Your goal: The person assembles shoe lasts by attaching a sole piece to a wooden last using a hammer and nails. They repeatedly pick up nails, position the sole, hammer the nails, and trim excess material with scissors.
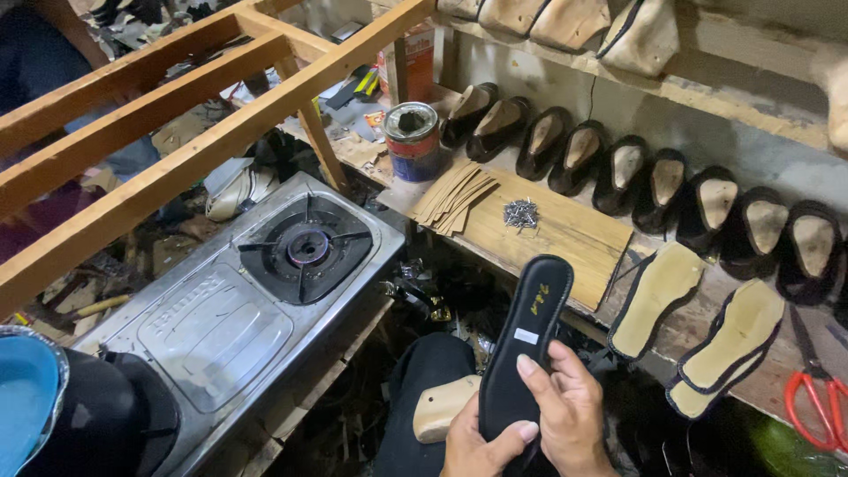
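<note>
Both hands hold a black shoe insole [527, 331], tilted upright over my lap. My left hand [477, 446] grips its lower end with the thumb across the front. My right hand [572, 408] clasps its right edge, with fingertips on the black face. A small white label sits near the insole's middle. A wooden shoe last [440, 408] rests on my black-trousered knee, just left of my left hand.
A steel single-burner gas stove [265, 291] stands at left under a wooden frame [159, 115]. The bench holds a glue tin [412, 140], a board with nails [521, 213], cardboard strips [453, 196], a row of black shoe uppers [662, 181], tan insoles [655, 299] and red scissors [817, 397].
</note>
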